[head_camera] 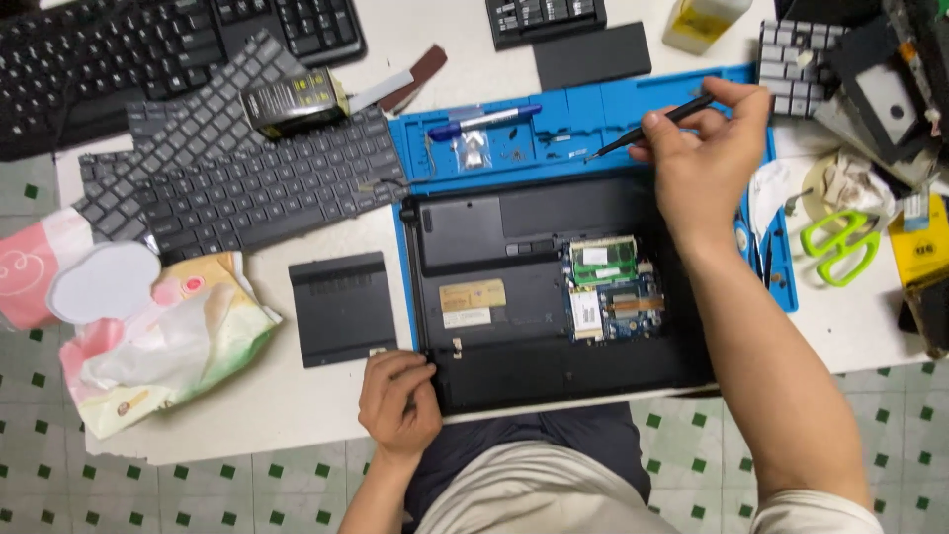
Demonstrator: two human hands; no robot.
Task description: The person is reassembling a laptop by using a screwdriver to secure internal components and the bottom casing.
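Observation:
A black laptop (514,297) lies upside down on a blue work mat (583,109), with an opened bay showing green memory modules (603,262) and a circuit board. My left hand (398,400) rests on the laptop's near left corner, fingers curled against the edge. My right hand (704,158) is raised over the mat's far right part and pinches a thin black screwdriver (647,127), its tip pointing left over the mat's tray slots. A removed black cover panel (342,307) lies left of the laptop.
Loose grey keyboards (247,178) and a black keyboard (119,49) fill the far left. A blue pen (484,121) lies in the mat's tray. A wet-wipe pack (168,341) sits at the left, green-handled scissors (840,242) at the right, a yellow bottle (702,20) far back.

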